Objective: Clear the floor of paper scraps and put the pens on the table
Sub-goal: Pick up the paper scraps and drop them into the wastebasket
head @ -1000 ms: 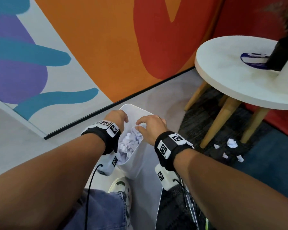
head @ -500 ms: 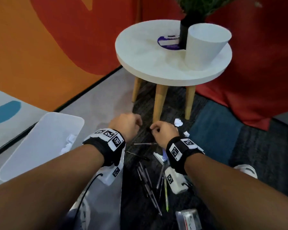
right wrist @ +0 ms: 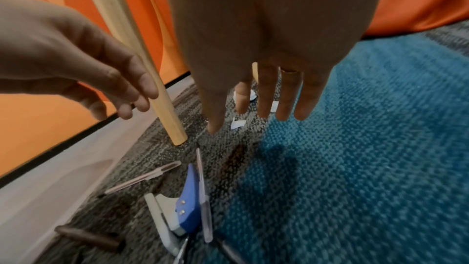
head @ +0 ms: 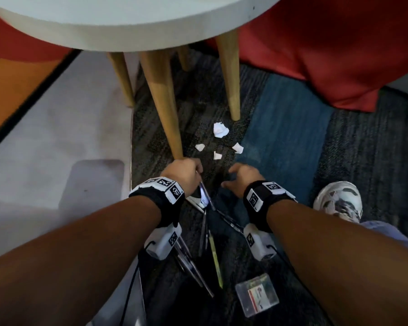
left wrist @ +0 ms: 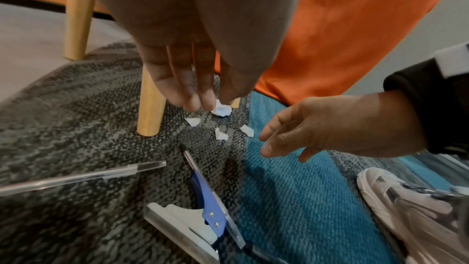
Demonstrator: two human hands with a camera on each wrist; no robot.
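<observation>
No words, brands or numbers can be read. The wristbands carry only black-and-white square code markers, and the print on the badge card lying on the carpet is too blurred to make out.

White paper scraps lie on speckled grey-black carpet beside a teal-blue carpet patch — pale wooden table legs, red-orange upholstery, a blue-and-white hole punch.

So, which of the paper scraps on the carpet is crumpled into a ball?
The biggest scrap, farthest from the hands, by the table leg; the three others are small flat pieces.
</observation>
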